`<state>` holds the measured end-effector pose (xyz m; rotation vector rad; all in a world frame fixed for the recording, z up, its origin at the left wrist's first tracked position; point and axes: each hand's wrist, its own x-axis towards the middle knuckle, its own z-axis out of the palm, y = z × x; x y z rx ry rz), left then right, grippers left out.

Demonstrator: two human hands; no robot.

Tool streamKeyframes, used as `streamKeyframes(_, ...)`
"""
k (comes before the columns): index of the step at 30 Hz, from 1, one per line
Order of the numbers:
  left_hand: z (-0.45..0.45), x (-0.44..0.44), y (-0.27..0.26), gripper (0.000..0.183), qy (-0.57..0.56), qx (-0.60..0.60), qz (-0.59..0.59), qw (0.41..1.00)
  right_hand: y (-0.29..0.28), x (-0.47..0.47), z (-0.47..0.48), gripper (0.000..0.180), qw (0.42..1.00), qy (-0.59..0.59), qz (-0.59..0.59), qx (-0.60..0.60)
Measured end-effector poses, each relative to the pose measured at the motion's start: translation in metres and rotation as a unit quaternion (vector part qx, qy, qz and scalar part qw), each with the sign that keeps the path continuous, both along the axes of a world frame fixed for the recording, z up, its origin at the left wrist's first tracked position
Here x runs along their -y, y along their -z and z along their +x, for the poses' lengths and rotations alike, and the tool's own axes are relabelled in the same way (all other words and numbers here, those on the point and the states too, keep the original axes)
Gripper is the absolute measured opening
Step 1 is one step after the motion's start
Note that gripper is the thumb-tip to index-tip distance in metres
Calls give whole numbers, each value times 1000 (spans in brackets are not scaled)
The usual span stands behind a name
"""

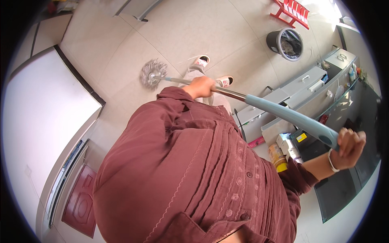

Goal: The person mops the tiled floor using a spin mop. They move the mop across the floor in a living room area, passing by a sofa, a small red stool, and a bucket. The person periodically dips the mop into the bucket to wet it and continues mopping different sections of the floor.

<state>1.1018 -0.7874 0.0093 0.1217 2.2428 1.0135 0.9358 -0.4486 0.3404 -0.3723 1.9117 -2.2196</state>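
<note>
My left hand (200, 88) grips the steel part of a mop handle (273, 107) in front of my waist. My right hand (349, 148), with a white bangle at the wrist, is wrapped around the top end of its light blue grip. The handle slants down from the right to a round mop head (153, 74) of grey strands, which appears to rest on the tiled floor (118, 57). Close to the mop head are my feet in pale slippers (202, 60).
Ahead on the right are a grey waste bin (275, 42) with a liner and a red chair (290, 13). Along the right runs a cabinet with grey drawers (304, 80) and a dark glossy top (337, 194). A white surface (48, 91) with a dark edge stands at left.
</note>
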Motion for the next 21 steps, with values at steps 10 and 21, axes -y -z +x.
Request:
streamKeyframes(10, -51, -28, -8, 8, -29, -123, -6, 992, -49, -29, 23, 27, 997, 30, -8, -66)
streamKeyframes(21, -166, -133, -43, 13, 167, -254, 30, 952, -118, -44, 136, 36, 867, 450, 129, -169)
